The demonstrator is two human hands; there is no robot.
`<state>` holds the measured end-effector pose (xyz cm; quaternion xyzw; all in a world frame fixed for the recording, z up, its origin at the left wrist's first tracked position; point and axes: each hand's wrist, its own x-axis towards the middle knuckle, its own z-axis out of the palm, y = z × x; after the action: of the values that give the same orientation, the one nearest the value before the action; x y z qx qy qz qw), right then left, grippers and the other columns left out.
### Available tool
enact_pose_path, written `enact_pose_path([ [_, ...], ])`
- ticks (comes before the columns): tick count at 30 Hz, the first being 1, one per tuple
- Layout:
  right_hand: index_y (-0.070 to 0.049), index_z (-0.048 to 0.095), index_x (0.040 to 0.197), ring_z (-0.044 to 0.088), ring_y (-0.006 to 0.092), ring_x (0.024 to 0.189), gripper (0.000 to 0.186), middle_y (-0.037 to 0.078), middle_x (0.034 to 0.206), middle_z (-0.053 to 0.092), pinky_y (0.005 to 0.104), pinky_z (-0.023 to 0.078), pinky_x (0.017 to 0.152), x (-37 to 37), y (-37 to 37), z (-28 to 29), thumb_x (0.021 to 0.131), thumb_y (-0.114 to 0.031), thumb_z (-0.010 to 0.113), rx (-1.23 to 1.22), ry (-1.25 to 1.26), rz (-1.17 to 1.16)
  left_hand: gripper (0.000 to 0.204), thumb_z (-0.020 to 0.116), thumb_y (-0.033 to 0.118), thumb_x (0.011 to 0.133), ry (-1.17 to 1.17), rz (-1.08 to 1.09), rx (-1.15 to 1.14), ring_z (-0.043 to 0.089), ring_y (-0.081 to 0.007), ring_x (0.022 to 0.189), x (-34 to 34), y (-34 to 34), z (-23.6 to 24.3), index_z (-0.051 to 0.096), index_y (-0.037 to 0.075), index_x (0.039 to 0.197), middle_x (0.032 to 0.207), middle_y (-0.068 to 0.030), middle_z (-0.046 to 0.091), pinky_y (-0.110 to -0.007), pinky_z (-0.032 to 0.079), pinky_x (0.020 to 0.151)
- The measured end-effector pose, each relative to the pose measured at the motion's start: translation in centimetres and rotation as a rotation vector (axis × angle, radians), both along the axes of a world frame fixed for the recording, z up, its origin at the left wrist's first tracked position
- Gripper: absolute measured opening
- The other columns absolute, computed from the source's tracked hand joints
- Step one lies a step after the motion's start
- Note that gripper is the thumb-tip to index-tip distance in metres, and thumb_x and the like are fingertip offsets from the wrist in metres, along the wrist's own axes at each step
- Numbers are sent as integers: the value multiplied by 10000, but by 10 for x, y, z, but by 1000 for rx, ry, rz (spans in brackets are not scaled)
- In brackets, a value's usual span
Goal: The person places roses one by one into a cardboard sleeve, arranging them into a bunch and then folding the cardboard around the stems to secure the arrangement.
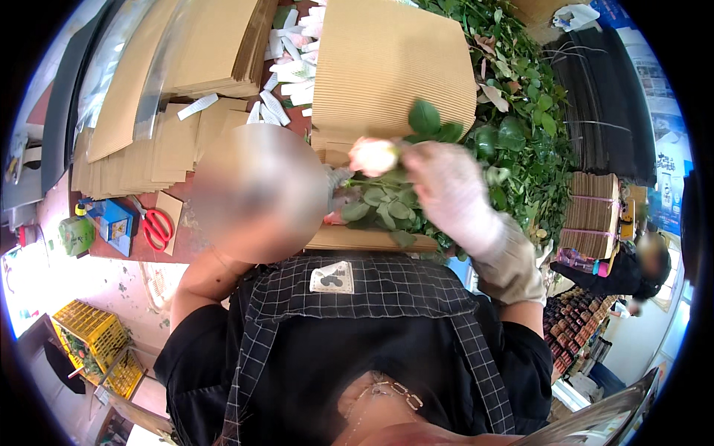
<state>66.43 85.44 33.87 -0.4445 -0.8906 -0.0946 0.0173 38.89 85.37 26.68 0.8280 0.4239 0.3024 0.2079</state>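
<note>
A pale pink rose (374,156) with green leaves is at the middle of the work table. Just right of its bloom is my right hand (450,193), in a whitish glove with a beige sleeve. Its fingers are closed around the rose below the head, slightly smeared by motion. My left hand (337,178) is mostly covered by a blurred patch. Only greyish glove fingertips show, left of the bloom, and what they hold is hidden. Beneath the hands lie more rose leaves (383,207) and a strip of cardboard (372,238). Behind the rose lies a ribbed cardboard sheet (390,70).
Cardboard stacks (216,48) and white mesh sleeves (294,70) fill the back left. Red-handled scissors (158,229) and a green bottle (76,234) sit at left. A heap of leafy stems (520,111) lines the right, beside black bundles (606,104). A yellow crate (89,327) stands lower left.
</note>
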Motion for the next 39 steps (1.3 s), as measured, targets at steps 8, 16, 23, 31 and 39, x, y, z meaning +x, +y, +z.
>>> enact_pose_path([
  [8,-114,505,1202,593,260,773,440,79,857,579,382,476,641,-25,25,-108,765,-117,551,-369,153,-123,453,586,408,797,81,-158,-366,589,-302,753,22,-12,-101,564,103,1132,825,-129,607,-424,461,643],
  [16,-118,511,1181,576,268,759,441,76,854,565,389,466,651,-22,18,-96,745,-132,576,-340,224,-105,337,555,365,829,-63,-201,-425,576,-295,707,19,-6,-90,617,83,1003,772,-115,598,-403,453,636],
  [23,-122,527,1180,575,266,763,423,71,867,577,391,465,676,-21,18,-122,758,-144,555,-293,101,6,283,597,228,792,274,-151,-249,582,-300,708,9,19,-27,609,68,1025,770,-123,603,-413,461,658],
  [31,-91,594,985,602,267,849,242,122,901,608,386,484,733,-26,18,-87,762,-183,577,-419,-7,3,519,690,385,699,329,-383,-141,367,-351,1231,47,24,-49,583,110,1126,1334,-132,412,-474,290,1023],
  [39,-115,567,1096,571,256,956,427,57,993,600,393,433,848,86,74,-2,675,-44,588,287,273,-329,542,727,373,645,237,-328,-89,389,-364,1198,45,17,-60,585,119,1102,1299,-153,427,-493,303,1010],
])
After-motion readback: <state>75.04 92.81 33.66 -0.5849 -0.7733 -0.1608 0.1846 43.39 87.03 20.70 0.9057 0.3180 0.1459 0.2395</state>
